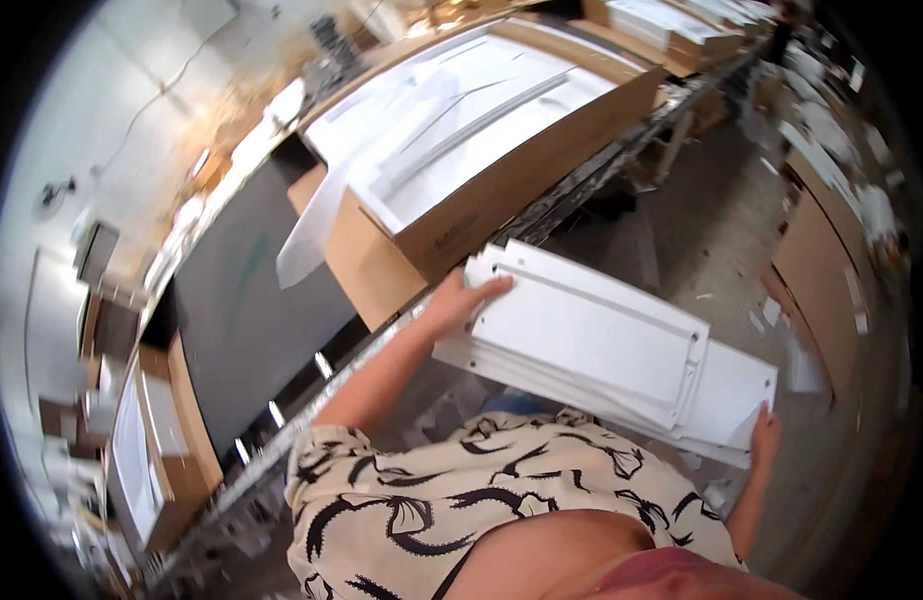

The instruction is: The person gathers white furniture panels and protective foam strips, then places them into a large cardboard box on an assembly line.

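Observation:
A stack of several flat white panels [592, 335] is held up in front of my body, off the table. Small holes show near the panels' ends, and the lower panels stick out past the top one on the right. My left hand [462, 302] grips the stack's left end, thumb on top and the other fingers hidden beneath. At the opposite end my right hand [767, 432] is closed on the corner of the protruding panels. Just beyond the stack stands a large open cardboard box [527, 165] with white panels and thin white foam sheeting inside.
The box rests on a long conveyor-like table with a dark surface [262, 290]. A smaller open carton [187, 440] is on the table at left. More cartons [702, 45] sit at the far end. Brown cardboard sheets [817, 275] and scraps lie along the floor at right.

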A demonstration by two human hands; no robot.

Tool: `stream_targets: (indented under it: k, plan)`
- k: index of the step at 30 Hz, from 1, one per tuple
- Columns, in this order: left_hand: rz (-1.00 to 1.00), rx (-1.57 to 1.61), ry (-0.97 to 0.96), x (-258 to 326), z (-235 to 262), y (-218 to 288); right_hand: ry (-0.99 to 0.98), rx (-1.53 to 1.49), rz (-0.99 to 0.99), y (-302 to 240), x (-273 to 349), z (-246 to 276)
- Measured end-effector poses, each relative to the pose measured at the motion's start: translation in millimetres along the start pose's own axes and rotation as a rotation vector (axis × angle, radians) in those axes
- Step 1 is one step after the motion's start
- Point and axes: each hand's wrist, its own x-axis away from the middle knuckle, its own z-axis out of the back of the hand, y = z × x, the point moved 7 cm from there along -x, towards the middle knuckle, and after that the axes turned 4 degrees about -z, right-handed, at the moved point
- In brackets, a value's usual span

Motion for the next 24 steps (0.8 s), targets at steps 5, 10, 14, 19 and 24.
stream_targets:
  k: [5,10,14,19,24]
  plan:
    - [0.056,0.204,0.164,-12,43,70,-0.263,-0.149,0.177,-160,-200,14]
    - [0.017,0.422,0.224,-58,102,104,-0.342,-0.202,0.418,-343,-320,-22]
    - [0.022,0.421,0.423,-102,152,81,-0.328,-0.217,0.595,-478,-374,-85]
    - [0.106,0.545,0.591,-136,193,52,-0.398,-0.329,0.845,-629,-403,-191]
    - [0.199,0.595,0.775,-143,212,-18,-0.664,-0.433,0.888,-732,-394,-307]
